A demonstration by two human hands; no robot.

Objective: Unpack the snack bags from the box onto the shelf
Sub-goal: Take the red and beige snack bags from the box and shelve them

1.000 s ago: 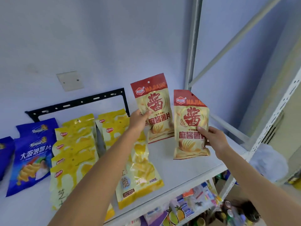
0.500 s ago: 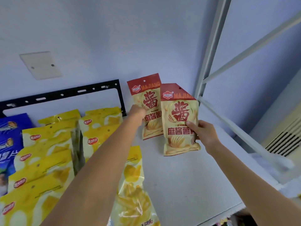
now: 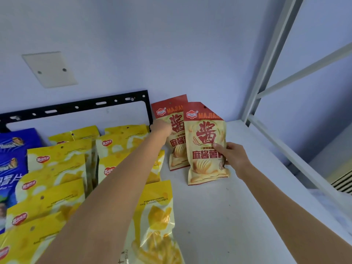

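At the shelf (image 3: 238, 216) back, left hand (image 3: 162, 128) and right hand (image 3: 231, 156) each grip a red bag, rear (image 3: 176, 138) and front (image 3: 206, 149); placing step; next, probably release both upright.

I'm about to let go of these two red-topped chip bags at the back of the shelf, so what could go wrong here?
1. Both red-topped bags stand upright; the front bag overlaps the rear bag, so once the right hand lets go it may tip forward.
2. The left hand reaches over the yellow bags; drawing that arm back could knock them out of row.
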